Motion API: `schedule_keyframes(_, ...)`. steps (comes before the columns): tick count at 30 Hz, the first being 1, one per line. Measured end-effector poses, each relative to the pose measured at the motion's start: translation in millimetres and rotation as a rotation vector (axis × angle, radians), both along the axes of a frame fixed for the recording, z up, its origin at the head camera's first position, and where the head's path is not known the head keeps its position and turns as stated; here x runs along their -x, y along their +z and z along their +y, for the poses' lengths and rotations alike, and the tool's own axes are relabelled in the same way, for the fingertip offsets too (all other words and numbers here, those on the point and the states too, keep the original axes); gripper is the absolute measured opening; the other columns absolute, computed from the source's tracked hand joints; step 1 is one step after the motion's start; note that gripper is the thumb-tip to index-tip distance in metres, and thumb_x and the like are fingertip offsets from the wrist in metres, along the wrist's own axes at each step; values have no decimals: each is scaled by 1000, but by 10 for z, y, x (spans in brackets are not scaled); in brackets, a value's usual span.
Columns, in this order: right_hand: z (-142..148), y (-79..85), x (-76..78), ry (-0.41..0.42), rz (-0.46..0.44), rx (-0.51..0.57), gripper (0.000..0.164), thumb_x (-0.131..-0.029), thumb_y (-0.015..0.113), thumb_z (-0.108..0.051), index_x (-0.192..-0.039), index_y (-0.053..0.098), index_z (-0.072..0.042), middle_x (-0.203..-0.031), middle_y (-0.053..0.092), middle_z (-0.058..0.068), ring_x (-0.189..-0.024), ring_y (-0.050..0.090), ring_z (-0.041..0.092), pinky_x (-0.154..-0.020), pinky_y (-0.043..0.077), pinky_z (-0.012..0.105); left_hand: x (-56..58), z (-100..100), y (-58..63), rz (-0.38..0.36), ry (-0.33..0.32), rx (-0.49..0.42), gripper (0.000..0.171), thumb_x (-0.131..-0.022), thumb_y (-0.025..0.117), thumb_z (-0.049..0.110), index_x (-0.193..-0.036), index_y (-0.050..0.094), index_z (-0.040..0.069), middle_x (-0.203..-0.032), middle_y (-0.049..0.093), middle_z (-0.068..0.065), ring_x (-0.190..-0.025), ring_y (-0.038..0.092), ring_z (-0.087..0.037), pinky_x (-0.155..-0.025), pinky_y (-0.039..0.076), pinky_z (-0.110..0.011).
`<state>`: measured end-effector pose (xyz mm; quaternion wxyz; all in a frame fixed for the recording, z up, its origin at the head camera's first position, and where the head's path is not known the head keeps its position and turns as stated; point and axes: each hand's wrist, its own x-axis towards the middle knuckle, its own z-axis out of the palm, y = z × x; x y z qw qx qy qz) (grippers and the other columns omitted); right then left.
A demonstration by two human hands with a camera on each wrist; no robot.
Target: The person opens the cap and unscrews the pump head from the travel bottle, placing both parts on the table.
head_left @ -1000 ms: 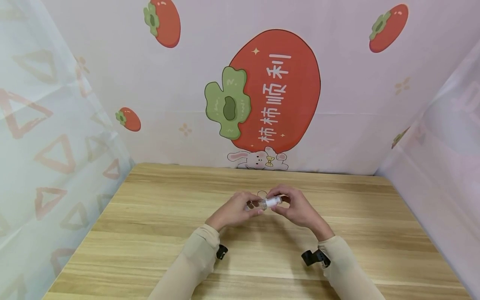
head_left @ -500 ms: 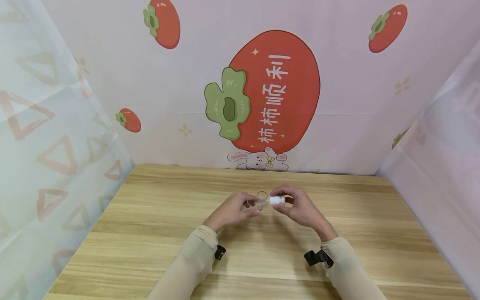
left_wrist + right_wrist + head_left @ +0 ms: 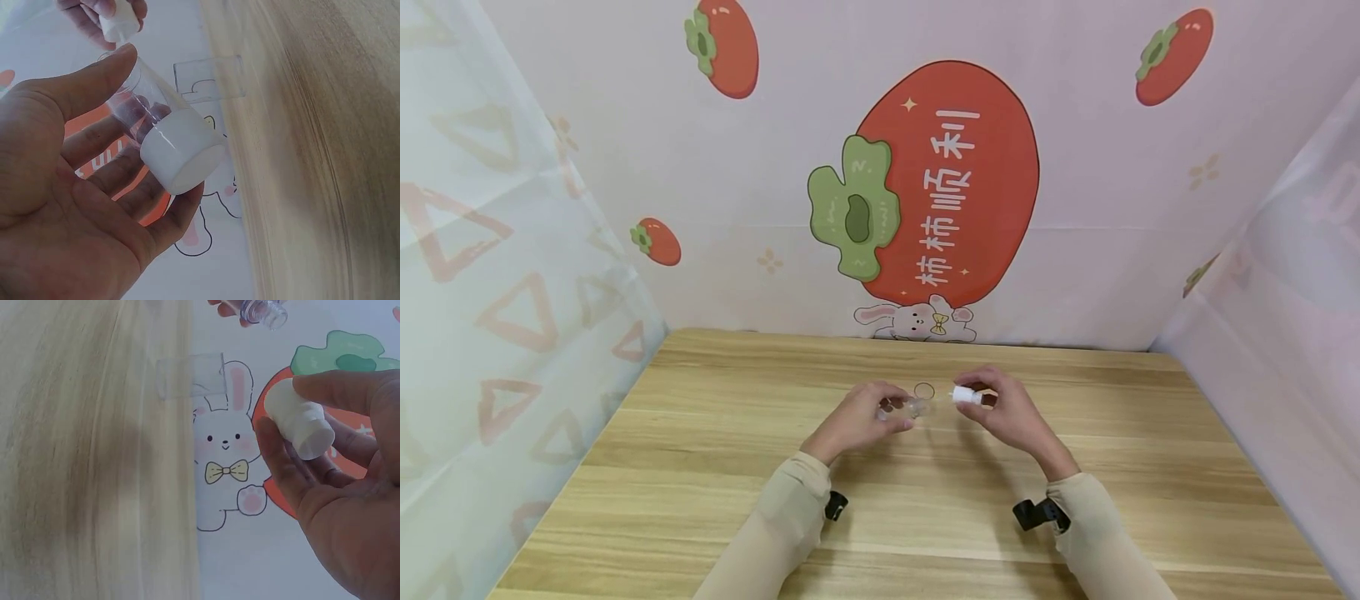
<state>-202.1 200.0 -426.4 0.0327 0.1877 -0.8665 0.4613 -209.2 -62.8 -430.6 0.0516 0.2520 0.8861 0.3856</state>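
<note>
A clear bottle (image 3: 917,407) with a white base (image 3: 181,151) lies tilted in my left hand (image 3: 859,421), thumb on one side and fingers curled round the other. Its open neck (image 3: 270,314) points toward my right hand (image 3: 1013,415). Between thumb and fingers, my right hand pinches a white pump top (image 3: 297,419), which in the head view has a thin tip (image 3: 951,395) facing the bottle. A short gap separates the top from the neck. Just behind the hands, a clear cylindrical cap (image 3: 209,78) stands on the table.
The wood-grain table (image 3: 895,533) ends at a back wall cloth (image 3: 1075,275) printed with a large red persimmon and a rabbit. Pale cloths hang at the left (image 3: 535,233) and right (image 3: 1300,275). Black straps (image 3: 1037,515) sit at both wrists.
The white pump top has come out of the bottle's neck and moved right with my right hand. My left hand has drifted slightly left with the bottle. The clear cap has stayed put.
</note>
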Motion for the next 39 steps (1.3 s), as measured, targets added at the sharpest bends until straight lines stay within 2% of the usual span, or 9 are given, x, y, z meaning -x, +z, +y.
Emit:
schedule_keyframes(10,80,-120,95,-56,-3,-49,27,-91,75,-4,-117,70,2,-112,65,13,-97,61,25,-80,56,35,-1,-39,-15,27,26,-7,34,-90,79,22,-118,72,5,-105,70,-3,-97,64,-20,-87,53,-36)
schedule_keyframes(19,111,-223,174,-115,-35,-90,28,-91,75,-3,-117,68,3,-109,66,14,-97,62,27,-85,55,43,-13,-49,-22,29,56,-15,30,-90,80,21,-115,70,8,-103,68,0,-97,63,-19,-87,52,-37)
schedule_keyframes(24,116,-285,217,-120,-27,-106,27,-88,75,1,-114,67,4,-107,66,15,-96,63,28,-85,55,45,-10,-54,-34,34,65,-23,30,-89,80,22,-113,69,9,-101,67,1,-94,62,-18,-85,52,-36)
schedule_keyframes(28,113,-335,250,-126,-23,-120,25,-86,77,4,-109,67,4,-102,66,15,-93,63,28,-83,55,44,-8,-61,-45,41,64,-40,30,-89,81,20,-112,68,8,-101,68,-3,-95,62,-21,-85,52,-38)
schedule_keyframes(32,105,-357,265,-129,-31,-147,23,-86,76,4,-106,66,5,-99,66,15,-90,63,28,-81,55,44,-5,-66,-48,44,59,-51,30,-88,81,19,-111,67,6,-103,69,-7,-96,63,-23,-86,52,-39)
schedule_keyframes(39,102,-384,288,-138,-53,-185,22,-86,76,3,-105,66,5,-98,66,14,-90,62,28,-81,54,44,1,-65,-53,43,57,-45,30,-88,81,18,-112,67,7,-102,68,-6,-96,63,-22,-86,52,-38)
